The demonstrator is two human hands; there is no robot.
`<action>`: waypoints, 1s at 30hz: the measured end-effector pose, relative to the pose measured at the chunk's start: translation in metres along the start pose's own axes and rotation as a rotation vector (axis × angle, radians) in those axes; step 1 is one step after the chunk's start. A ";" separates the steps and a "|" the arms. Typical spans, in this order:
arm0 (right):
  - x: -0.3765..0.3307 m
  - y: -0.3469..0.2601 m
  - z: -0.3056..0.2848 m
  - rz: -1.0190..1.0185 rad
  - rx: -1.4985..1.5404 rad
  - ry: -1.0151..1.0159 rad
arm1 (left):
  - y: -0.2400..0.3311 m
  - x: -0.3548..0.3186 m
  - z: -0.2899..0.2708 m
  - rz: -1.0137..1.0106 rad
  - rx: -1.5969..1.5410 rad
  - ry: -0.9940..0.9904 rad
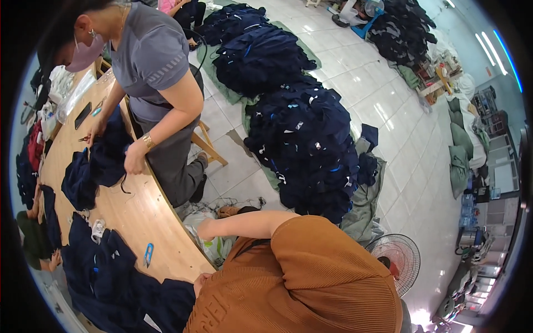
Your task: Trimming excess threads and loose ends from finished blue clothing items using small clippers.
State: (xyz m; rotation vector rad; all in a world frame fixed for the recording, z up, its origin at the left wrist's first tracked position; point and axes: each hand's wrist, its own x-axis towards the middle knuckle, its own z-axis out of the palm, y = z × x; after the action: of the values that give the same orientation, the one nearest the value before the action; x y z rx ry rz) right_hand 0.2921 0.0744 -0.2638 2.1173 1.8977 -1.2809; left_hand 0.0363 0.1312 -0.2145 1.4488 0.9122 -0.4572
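My right hand [206, 228] reaches down off the table edge beside a white plastic bag [194, 221]; its fingers are hidden. My left hand [201, 283] is at the table's near edge, beside a navy garment [105, 272] spread on the wood; my brown shirt covers most of it, so its grip does not show. Blue-handled thread snips [148, 255] lie on the wooden table [161, 233] between the cloth and the edge. A small crumpled white piece [98, 230] rests by the garment's upper part.
Across the table a person in grey [152, 61] handles navy cloth [108, 150], near a phone [83, 116]. Big navy piles [300, 144] lie on floor sheets. A wooden stool [208, 147] and a fan [395, 258] stand nearby. Another person [33, 233] is at far left.
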 end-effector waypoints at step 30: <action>-0.234 0.162 0.166 0.810 0.563 0.284 | 0.076 0.024 0.065 0.135 0.183 -0.163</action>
State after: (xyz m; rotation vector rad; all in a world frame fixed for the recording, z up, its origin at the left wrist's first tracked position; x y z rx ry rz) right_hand 0.3556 -0.2447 -0.3183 2.9686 0.5285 -1.4236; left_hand 0.1243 0.0835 -0.1918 1.6024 0.6521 -0.5602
